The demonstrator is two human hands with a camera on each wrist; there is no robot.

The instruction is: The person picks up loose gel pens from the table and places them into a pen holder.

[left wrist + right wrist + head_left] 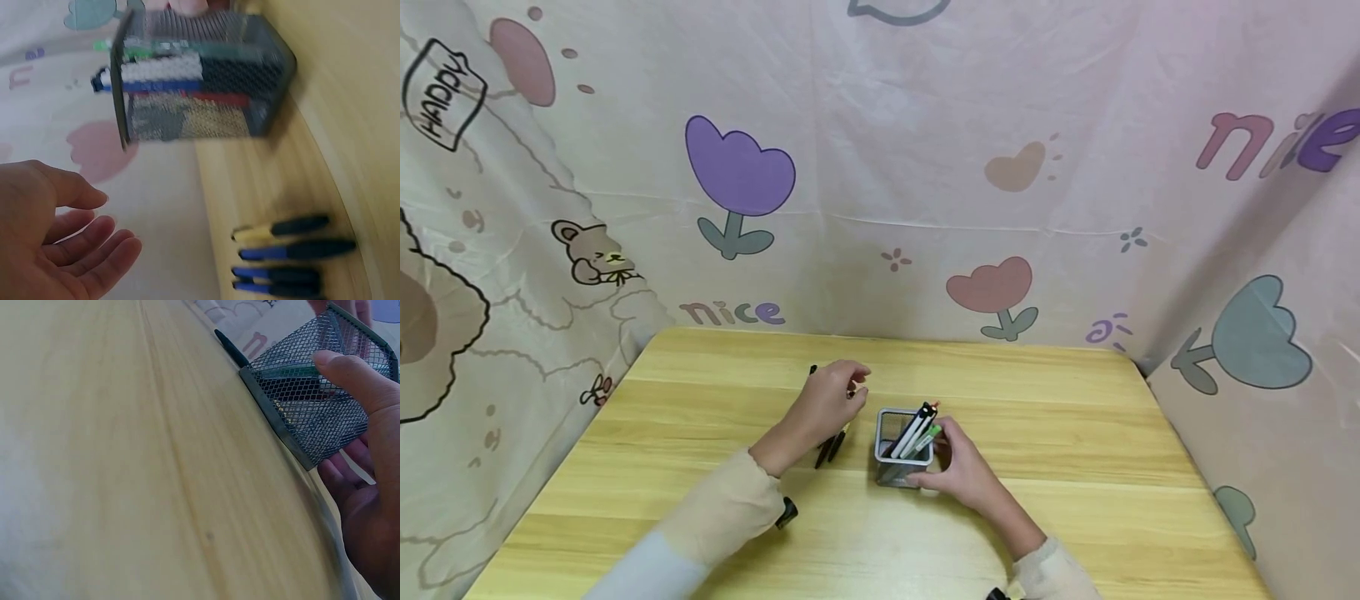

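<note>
A mesh pen holder (891, 477) stands upright on the table. Several pens (910, 437) lean in it, among them white-barrelled ones and one with a green end. My right hand (966, 471) grips the holder from the right; in the right wrist view its thumb (350, 375) presses one mesh wall and the other fingers are partly hidden. To the left, my left hand (823, 408) is above loose pens, its fingers (94, 244) relaxed with nothing between them. These dark pens (322, 249), one with a yellow part and others with blue, lie side by side on the table.
The wooden table (1060, 400) reaches back to a printed cloth (880, 150), which also hangs along both sides. A dark wrist device (786, 512) shows beside the left sleeve.
</note>
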